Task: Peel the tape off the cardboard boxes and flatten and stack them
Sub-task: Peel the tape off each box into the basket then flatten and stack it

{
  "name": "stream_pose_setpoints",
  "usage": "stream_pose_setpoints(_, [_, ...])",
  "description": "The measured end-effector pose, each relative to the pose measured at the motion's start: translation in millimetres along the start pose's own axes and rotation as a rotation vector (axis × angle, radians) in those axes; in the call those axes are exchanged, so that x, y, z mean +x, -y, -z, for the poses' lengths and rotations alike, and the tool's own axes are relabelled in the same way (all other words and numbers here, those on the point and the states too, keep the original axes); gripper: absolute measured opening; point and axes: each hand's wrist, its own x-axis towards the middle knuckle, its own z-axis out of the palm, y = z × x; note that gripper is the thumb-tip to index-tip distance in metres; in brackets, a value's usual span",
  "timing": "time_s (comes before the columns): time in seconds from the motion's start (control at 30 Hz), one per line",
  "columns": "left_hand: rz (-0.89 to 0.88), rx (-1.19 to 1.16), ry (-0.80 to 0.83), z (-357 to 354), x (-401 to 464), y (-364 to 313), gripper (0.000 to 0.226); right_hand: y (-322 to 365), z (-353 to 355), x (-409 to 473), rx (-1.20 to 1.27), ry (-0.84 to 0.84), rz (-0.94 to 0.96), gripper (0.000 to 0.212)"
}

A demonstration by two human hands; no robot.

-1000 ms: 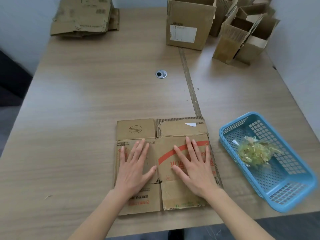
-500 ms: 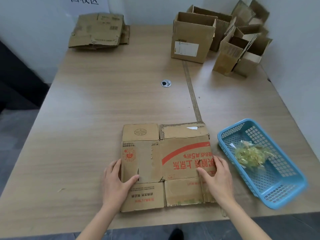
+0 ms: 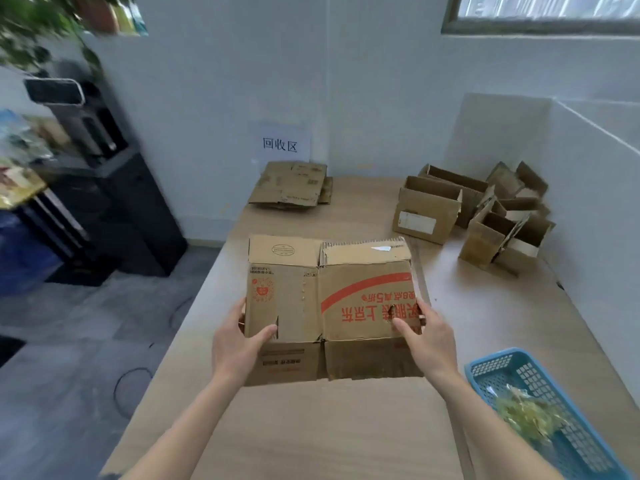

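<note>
Both hands hold the flattened box point(image 3: 329, 299) up above the desk point(image 3: 339, 427): the left hand point(image 3: 239, 344) grips its left edge, thumb on the printed face, and the right hand point(image 3: 427, 336) grips its right edge likewise. A stack of flattened boxes point(image 3: 291, 187) lies at the far edge, open boxes point(image 3: 474, 216) far right, a blue basket point(image 3: 550, 407) near right.

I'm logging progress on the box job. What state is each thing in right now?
Flattened box: lifted, gripped at both side edges.
Left hand: grips its left edge.
Right hand: grips its right edge.
Flat stack: lying by the wall.
Remaining boxes: upright, open.
Blue basket: holds crumpled tape.
</note>
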Motion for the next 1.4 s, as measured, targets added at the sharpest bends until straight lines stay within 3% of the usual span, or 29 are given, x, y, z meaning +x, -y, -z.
stream_pose_setpoints(0.33, [-0.163, -0.118, -0.299, 245.4, 52.0, -51.6, 0.076, 263.1, -22.3, 30.9, 0.068, 0.045, 0.36, 0.059])
stream_pose_setpoints(0.73, [-0.198, -0.026, -0.505, 524.1, 87.7, 31.2, 0.085, 500.8, -178.3, -32.8, 0.188, 0.115, 0.542, 0.072])
stream_pose_setpoints(1.13, [-0.098, 0.052, -0.616, 653.4, 141.6, 112.2, 0.087, 632.8, -313.6, -35.2, 0.198, 0.24, 0.615, 0.068])
stream_pose_setpoints(1.4, [-0.121, 0.136, -0.568, 692.0, 255.5, 134.4, 0.084, 670.2, -405.5, 39.2, 0.236, 0.249, 0.548, 0.071])
